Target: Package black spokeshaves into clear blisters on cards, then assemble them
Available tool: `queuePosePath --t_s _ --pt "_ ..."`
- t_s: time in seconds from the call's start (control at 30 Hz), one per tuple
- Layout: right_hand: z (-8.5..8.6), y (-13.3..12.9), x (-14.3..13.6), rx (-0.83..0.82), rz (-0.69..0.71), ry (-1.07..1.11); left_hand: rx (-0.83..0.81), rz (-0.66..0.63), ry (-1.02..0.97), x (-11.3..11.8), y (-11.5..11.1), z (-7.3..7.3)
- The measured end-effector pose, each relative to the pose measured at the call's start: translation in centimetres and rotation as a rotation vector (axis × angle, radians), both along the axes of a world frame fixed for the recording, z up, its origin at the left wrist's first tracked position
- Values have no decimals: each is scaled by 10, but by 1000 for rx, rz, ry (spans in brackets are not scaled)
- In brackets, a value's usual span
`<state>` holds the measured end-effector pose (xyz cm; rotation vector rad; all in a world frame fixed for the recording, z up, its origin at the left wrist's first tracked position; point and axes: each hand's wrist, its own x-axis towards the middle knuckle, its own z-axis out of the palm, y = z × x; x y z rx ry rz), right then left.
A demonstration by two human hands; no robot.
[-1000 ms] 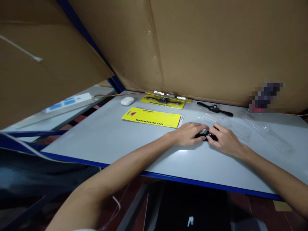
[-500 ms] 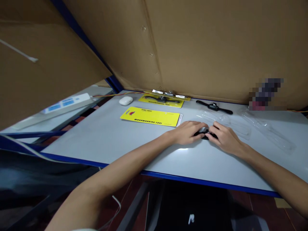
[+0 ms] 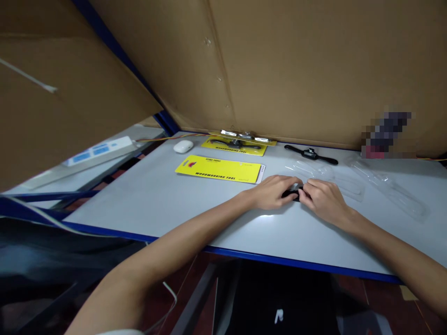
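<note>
A black spokeshave (image 3: 290,194) lies low over the table, mostly covered by my fingers. My left hand (image 3: 275,191) grips its left side, thumb in front and fingers behind. At its middle and right, my right hand (image 3: 323,197) is closed, with thumb and fingers pinched near the centre; the exact part it holds is hidden. Behind my hands rests a second black spokeshave (image 3: 310,154), untouched. Clear plastic blister shells (image 3: 387,188) lie around and beyond my right hand. Left of my left hand is a yellow card (image 3: 220,169) printed "Woodworking Tool".
At the back, a packaged spokeshave (image 3: 237,144) sits on another yellow card. A white rounded case (image 3: 183,146) stands left of it. The grey table (image 3: 139,200) has a blue front edge. Brown board walls the back. A power strip (image 3: 101,151) lies on a side surface.
My right hand has shifted slightly, its fingers now curled more over the spokeshave's centre and hiding more of it. My left hand stays nearly in place.
</note>
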<state>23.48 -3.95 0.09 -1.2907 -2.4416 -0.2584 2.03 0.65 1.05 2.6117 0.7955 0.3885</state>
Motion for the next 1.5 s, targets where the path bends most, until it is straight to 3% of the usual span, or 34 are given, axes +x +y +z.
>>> queuePosePath --t_s 0.23,0.57,0.77,1.17,1.33,1.5 --pt "6 -8 -2 -151 -132 32 -20 -6 -13 0 1 0" --pt "22 -2 31 -238 242 4 -37 -18 2 -3 3 2" --pt "19 5 35 -285 279 64 -28 -31 8 -2 3 3" --pt "31 23 34 -462 351 60 -28 -137 25 -3 7 2" --pt "29 19 31 -457 366 47 -35 -160 18 -4 8 2" --pt "24 9 22 -308 315 -2 -26 -147 23 -5 5 3"
